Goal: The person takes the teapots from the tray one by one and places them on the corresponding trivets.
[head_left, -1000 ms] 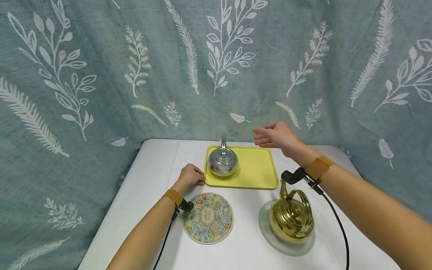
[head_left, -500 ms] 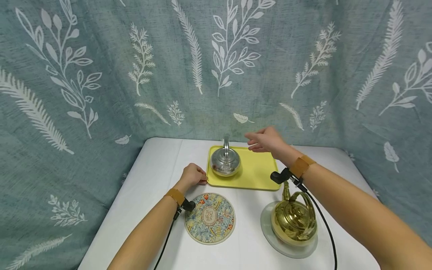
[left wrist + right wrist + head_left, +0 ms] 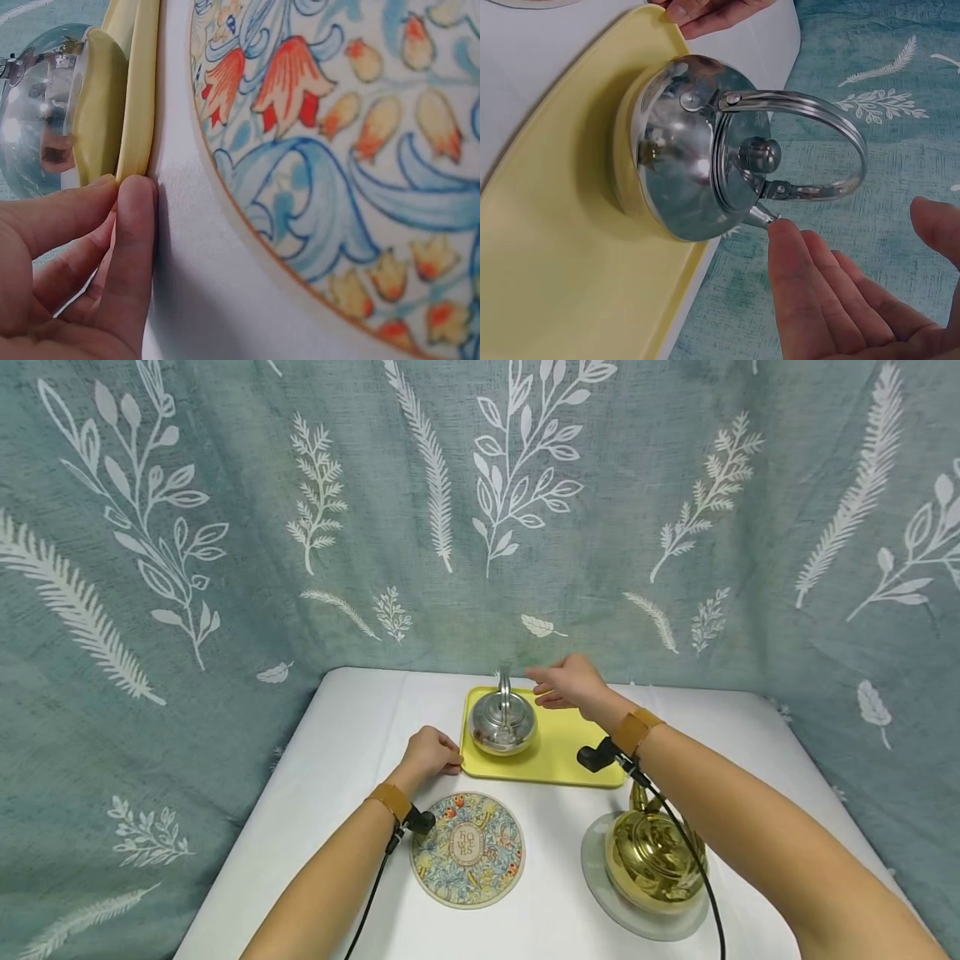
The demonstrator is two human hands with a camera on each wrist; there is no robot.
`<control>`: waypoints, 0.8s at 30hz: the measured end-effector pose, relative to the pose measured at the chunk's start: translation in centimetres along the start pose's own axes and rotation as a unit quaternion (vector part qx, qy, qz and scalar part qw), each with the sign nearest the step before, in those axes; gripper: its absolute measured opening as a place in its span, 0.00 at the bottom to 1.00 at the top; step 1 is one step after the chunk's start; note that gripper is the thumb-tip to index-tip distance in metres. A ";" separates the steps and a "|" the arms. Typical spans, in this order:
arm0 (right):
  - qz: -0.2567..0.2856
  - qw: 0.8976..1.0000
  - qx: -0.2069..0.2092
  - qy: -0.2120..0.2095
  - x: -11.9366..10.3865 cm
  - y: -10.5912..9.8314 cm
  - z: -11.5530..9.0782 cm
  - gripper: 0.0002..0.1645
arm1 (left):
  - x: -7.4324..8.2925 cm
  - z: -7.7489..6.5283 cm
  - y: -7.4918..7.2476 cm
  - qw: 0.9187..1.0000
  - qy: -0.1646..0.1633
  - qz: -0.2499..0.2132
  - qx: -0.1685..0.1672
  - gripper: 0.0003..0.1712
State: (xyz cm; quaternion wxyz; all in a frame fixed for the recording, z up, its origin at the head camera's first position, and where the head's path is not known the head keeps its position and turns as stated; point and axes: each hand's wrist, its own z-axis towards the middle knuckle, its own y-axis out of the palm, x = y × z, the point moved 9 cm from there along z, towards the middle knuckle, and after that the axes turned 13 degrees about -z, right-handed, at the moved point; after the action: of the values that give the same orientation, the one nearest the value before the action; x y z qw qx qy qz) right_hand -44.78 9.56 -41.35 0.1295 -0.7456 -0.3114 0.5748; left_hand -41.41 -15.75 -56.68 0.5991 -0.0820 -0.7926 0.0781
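Note:
My left hand (image 3: pixel 431 752) pinches the near left corner of a yellow tray (image 3: pixel 573 747) between thumb and fingers, clearly seen in the left wrist view. On the tray's left part stands a silver kettle (image 3: pixel 501 731), upright, with its arched handle raised. My right hand (image 3: pixel 570 685) hovers just right of that handle, its fingers extended and the thumb apart. From the right wrist, the index fingertip (image 3: pixel 784 232) overlaps the tip of the kettle's spout (image 3: pixel 760 216); whether they touch I cannot tell. Nothing is in the right hand.
Nearer on the white tablecloth (image 3: pixel 551 893) lies a round floral mat (image 3: pixel 468 889). To its right a brass kettle (image 3: pixel 648 864) sits on a pale round plate (image 3: pixel 596 860), partly covered by my right forearm. A green leaf-patterned curtain (image 3: pixel 420 527) hangs behind the table.
My right hand has moved left and slightly down, from beyond the tray's far right corner to beside the silver kettle's handle. The left hand keeps its pinch on the tray's corner.

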 end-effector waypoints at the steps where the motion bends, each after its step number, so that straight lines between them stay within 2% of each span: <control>1: -0.001 1.000 0.000 0.001 0.0 0.2 0.1 0.33 | 0.0 -0.1 -0.1 1.000 0.002 0.001 -0.003 0.04; 7: 0.001 1.000 -0.004 -0.002 0.0 1.1 0.8 0.32 | -0.1 0.0 -0.1 1.000 0.000 0.001 -0.012 0.04; 19: 0.069 0.997 -0.032 0.015 -0.2 4.1 1.7 0.31 | -0.7 0.5 -0.2 1.000 -0.011 -0.007 -0.008 0.04; 24: 0.076 0.997 -0.030 0.016 -0.4 4.7 1.9 0.30 | -0.8 0.7 -0.3 1.000 -0.012 -0.018 -0.007 0.04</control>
State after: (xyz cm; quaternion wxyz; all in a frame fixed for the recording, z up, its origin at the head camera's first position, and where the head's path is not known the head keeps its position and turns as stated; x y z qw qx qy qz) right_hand -45.14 5.42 -44.21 0.0680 -0.7797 -0.2688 0.5613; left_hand -41.94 -16.24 -57.53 0.5903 -0.0709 -0.8017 0.0622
